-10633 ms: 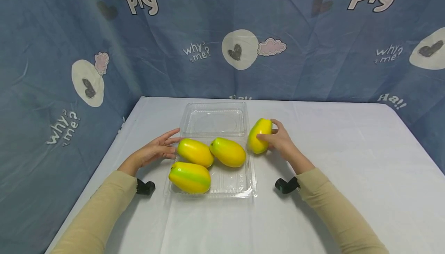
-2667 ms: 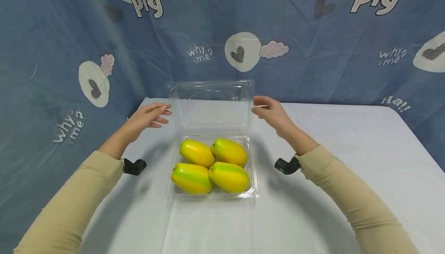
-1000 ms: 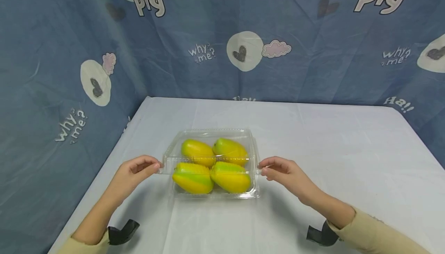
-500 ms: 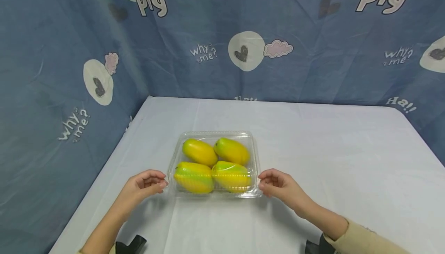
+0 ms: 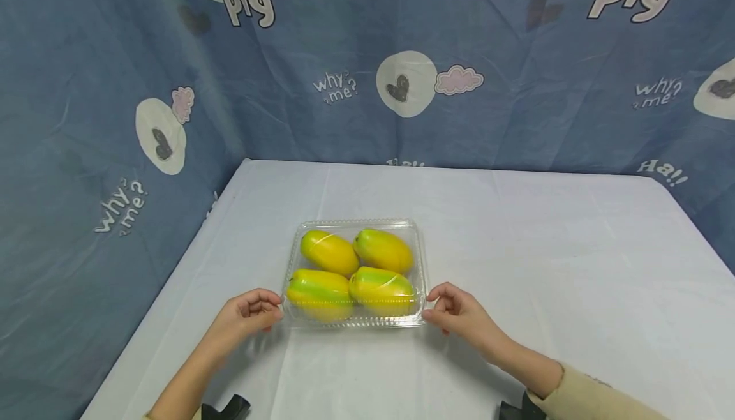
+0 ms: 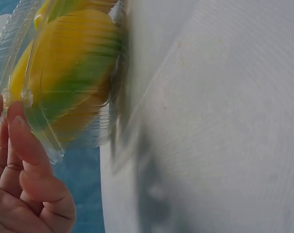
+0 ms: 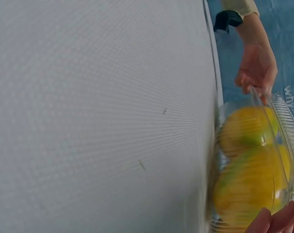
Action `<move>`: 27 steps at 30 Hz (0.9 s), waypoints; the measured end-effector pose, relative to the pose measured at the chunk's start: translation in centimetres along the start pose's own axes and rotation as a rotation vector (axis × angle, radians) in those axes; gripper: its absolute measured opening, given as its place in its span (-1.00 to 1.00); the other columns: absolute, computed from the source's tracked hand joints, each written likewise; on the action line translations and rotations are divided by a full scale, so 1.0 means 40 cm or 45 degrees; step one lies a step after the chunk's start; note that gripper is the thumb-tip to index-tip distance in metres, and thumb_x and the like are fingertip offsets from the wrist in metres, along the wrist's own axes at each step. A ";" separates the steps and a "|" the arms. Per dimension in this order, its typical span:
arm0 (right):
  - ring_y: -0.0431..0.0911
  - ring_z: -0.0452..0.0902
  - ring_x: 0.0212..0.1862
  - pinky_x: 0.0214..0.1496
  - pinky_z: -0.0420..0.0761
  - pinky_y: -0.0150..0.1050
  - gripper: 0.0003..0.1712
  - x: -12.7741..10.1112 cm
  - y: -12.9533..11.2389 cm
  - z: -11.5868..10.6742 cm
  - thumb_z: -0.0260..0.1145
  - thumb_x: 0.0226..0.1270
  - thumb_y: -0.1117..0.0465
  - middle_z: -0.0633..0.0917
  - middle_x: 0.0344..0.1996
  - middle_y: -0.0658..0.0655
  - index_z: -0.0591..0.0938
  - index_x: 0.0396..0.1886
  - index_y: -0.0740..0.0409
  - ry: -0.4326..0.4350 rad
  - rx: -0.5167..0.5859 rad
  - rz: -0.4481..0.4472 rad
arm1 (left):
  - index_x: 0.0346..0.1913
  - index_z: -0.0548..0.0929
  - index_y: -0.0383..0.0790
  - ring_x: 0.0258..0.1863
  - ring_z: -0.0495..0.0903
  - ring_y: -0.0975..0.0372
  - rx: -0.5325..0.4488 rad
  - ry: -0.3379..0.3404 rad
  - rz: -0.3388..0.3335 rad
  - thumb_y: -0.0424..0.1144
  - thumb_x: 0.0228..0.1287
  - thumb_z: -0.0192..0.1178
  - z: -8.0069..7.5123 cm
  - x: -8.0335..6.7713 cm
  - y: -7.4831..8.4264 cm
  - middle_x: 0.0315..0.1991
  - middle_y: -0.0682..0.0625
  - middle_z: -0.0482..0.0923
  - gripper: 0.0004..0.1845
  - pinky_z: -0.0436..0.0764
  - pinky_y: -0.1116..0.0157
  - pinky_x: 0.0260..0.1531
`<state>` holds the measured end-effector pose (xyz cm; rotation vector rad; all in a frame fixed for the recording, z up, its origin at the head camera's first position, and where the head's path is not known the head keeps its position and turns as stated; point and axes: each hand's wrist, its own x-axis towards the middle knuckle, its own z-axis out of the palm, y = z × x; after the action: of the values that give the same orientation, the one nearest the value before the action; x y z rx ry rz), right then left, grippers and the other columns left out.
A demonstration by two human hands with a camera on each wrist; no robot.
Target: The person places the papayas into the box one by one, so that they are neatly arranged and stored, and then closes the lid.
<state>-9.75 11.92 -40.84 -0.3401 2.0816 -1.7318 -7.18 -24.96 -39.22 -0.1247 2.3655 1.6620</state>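
Note:
A clear plastic clamshell box lies on the white table with its lid down over several yellow-green fruits. My left hand pinches the box's near left corner with curled fingers. My right hand pinches the near right corner the same way. In the left wrist view my left hand holds the rim of the box, with a fruit behind the plastic. In the right wrist view the fingertips of my right hand touch the box beside a fruit, and my left hand is at the far corner.
The white table spreads wide to the right and behind the box. A blue printed cloth hangs as a wall at the back and along the left edge. Black wrist straps show at the bottom of the head view.
The raised lid has come down over the fruits. Both hands have slid along the box's sides toward me, to its near corners.

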 end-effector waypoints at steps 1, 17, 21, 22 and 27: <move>-0.23 0.34 -0.58 -0.50 0.45 -0.31 -0.62 0.000 0.002 0.001 0.27 0.20 0.24 0.47 -0.62 -0.01 0.40 -0.13 0.42 -0.002 -0.002 -0.004 | -0.10 0.48 -0.48 -0.49 0.50 0.24 -0.003 0.005 -0.004 -0.29 0.17 0.19 0.001 0.000 0.001 -0.47 0.11 0.56 -0.67 0.53 0.28 -0.40; -0.18 0.42 -0.55 -0.43 0.49 -0.34 -0.38 0.010 0.010 0.009 0.21 0.20 0.25 0.54 -0.53 0.04 0.14 0.15 0.36 -0.012 0.107 0.108 | -0.05 0.35 -0.43 -0.61 0.39 0.30 -0.002 -0.094 -0.156 -0.22 0.18 0.09 0.009 0.019 -0.015 -0.52 0.06 0.49 -0.62 0.34 0.39 -0.59; -0.17 0.50 -0.54 -0.38 0.54 -0.30 -0.28 0.009 0.012 0.011 0.14 0.24 0.24 0.66 -0.46 0.17 0.06 0.30 0.37 -0.048 0.118 0.113 | -0.31 0.50 -0.34 -0.58 0.47 0.27 0.035 -0.220 -0.175 -0.11 0.27 0.00 0.006 0.021 -0.018 -0.51 0.03 0.57 -0.70 0.37 0.37 -0.57; -0.16 0.53 -0.54 -0.37 0.55 -0.29 -0.30 0.009 0.012 0.012 0.11 0.25 0.25 0.67 -0.46 0.20 0.07 0.31 0.38 -0.061 0.125 0.111 | -0.37 0.51 -0.31 -0.58 0.47 0.27 0.043 -0.241 -0.177 -0.10 0.29 -0.01 0.006 0.021 -0.019 -0.51 0.04 0.58 -0.70 0.36 0.37 -0.57; -0.16 0.59 -0.54 -0.36 0.61 -0.23 -0.39 0.010 0.015 0.018 0.01 0.29 0.31 0.69 -0.49 0.18 0.08 0.28 0.40 -0.132 0.195 0.092 | -0.43 0.48 -0.23 -0.59 0.46 0.29 0.010 -0.294 -0.151 -0.13 0.32 -0.05 0.008 0.020 -0.016 -0.52 0.07 0.59 -0.74 0.35 0.38 -0.57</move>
<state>-9.72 11.23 -41.60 -0.2979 1.8535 -1.7791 -7.76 -24.84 -40.10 -0.0658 2.1511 1.5235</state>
